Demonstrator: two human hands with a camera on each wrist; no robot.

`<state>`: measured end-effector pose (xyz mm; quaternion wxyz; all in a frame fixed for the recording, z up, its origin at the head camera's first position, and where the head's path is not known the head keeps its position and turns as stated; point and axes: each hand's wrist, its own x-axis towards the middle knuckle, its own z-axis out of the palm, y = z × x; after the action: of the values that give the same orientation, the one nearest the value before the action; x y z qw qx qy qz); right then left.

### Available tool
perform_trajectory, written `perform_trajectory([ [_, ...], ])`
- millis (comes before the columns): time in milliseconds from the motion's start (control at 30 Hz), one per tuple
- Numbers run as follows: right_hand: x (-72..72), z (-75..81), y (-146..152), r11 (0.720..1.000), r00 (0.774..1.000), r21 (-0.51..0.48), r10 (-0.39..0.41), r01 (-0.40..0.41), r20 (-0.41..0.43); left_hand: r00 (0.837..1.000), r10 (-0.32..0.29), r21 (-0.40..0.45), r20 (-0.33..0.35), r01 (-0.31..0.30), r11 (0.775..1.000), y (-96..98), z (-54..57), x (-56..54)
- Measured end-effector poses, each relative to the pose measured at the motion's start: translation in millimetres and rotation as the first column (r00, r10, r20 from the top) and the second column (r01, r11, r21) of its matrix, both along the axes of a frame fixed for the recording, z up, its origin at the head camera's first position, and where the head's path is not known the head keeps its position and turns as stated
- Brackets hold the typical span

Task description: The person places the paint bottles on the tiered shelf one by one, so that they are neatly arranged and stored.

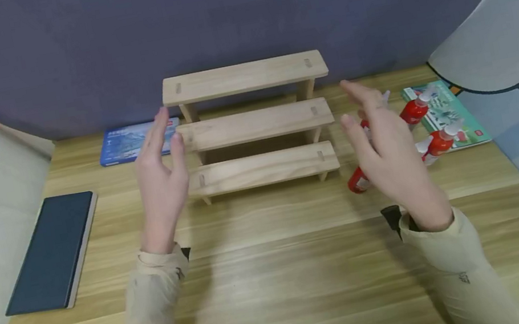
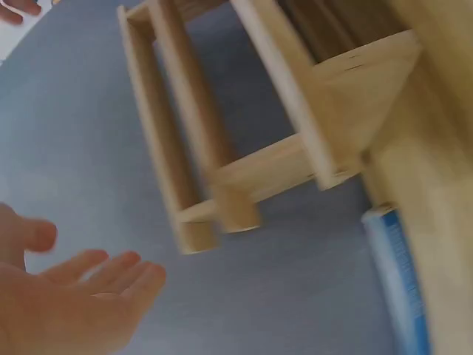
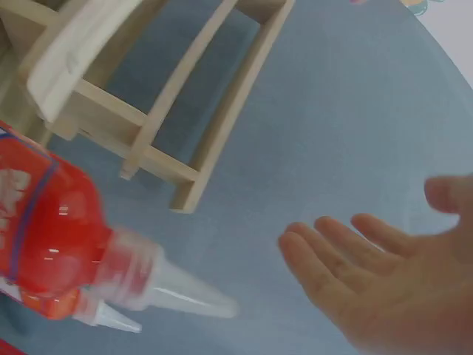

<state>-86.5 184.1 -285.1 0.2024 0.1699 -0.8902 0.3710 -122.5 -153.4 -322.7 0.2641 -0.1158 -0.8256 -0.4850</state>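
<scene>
A three-tier wooden step rack (image 1: 253, 125) stands against the back of the table. My left hand (image 1: 159, 174) is held up beside its left end, palm inward, fingers extended and holding nothing. On the other side my right hand (image 1: 390, 150) is raised, thumb apart from the fingers, also without anything in it. Below and behind the right hand stand several red squeeze bottles (image 1: 359, 181) with clear pointed caps, partly hidden by that hand. One red bottle (image 3: 52, 214) looms close in the right wrist view, apart from the right hand (image 3: 384, 274).
A blue book (image 1: 118, 146) lies at the back left, partly behind the left hand. Nearer on the left is a dark notebook (image 1: 52, 253). Beneath some bottles at the right lies a green book (image 1: 475, 132). A dark partition (image 1: 234, 16) rises behind the table.
</scene>
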Motion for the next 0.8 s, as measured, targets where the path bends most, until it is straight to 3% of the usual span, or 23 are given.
perform_trajectory([
  [133,3.7,-4.1,9.0,0.988,0.999,-0.153,-0.010,0.005,-0.035,0.987,-0.011,0.214,0.163,-0.024,0.977,-10.0,-13.6,-11.2],
  [267,5.1,-6.9,20.5,0.966,0.998,-0.257,-0.034,0.019,-0.055,0.947,-0.100,0.442,0.306,-0.049,0.896,-19.9,-26.1,-19.5],
  [333,6.4,-8.4,27.8,0.961,0.999,-0.272,-0.042,0.038,-0.008,0.924,-0.154,0.530,0.350,-0.060,0.846,-23.0,-29.9,-22.5],
  [400,8.4,-10.9,36.3,0.969,0.997,-0.241,-0.036,0.053,0.073,0.901,-0.193,0.556,0.389,-0.063,0.829,-25.0,-32.9,-25.3],
  [467,10.8,-14.0,44.2,0.980,0.984,-0.188,-0.028,0.061,0.174,0.883,-0.226,0.556,0.411,-0.046,0.830,-25.9,-35.5,-27.8],
  [567,14.4,-20.2,55.2,0.995,0.953,-0.092,-0.017,0.047,0.302,0.867,-0.260,0.527,0.425,-0.003,0.850,-25.8,-39.1,-30.4],
  [667,17.3,-27.3,63.1,0.999,0.926,-0.039,-0.020,0.037,0.377,0.865,-0.273,0.501,0.421,0.029,0.865,-24.4,-42.1,-31.5],
  [800,19.7,-36.8,69.4,0.999,0.906,-0.007,-0.033,0.039,0.421,0.873,-0.271,0.489,0.406,0.042,0.871,-20.9,-44.5,-31.8],
])
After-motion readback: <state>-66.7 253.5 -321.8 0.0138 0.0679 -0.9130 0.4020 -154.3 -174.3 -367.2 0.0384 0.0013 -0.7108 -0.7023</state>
